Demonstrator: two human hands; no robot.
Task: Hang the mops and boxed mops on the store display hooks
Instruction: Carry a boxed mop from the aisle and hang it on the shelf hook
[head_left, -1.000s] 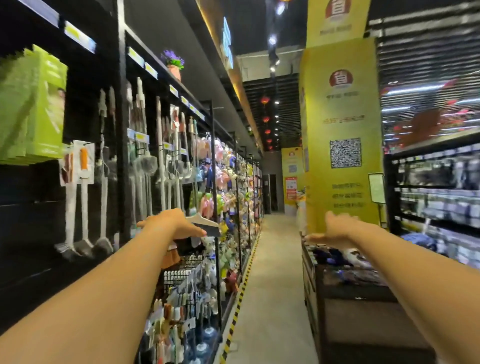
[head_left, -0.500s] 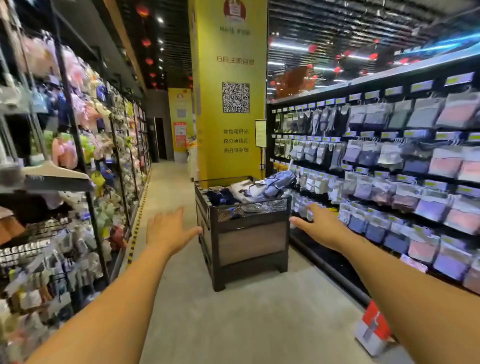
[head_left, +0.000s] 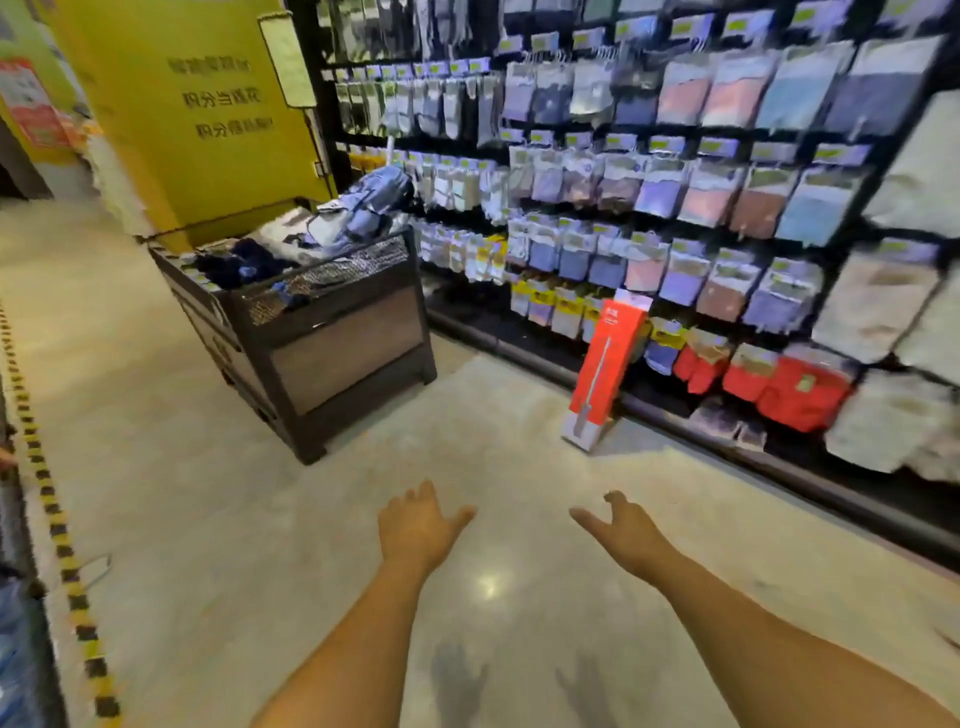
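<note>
A tall red and white boxed mop (head_left: 605, 371) stands on the floor, leaning back against the right-hand sock shelf. My left hand (head_left: 415, 525) and my right hand (head_left: 623, 530) reach out over the bare floor, both empty with fingers spread and relaxed. The box is well beyond them, up and slightly to the right. No loose mops or mop hooks are in view.
A dark bin (head_left: 322, 332) full of clothes stands in the aisle at centre left, in front of a yellow pillar (head_left: 197, 104). Packaged socks hang on the shelf wall (head_left: 701, 182) along the right. A yellow-black floor strip (head_left: 57, 530) runs down the left edge.
The view has swung from the left mop display across the aisle to the right and down. Both hands have dropped low over the floor. The red boxed mop is now in full view.
</note>
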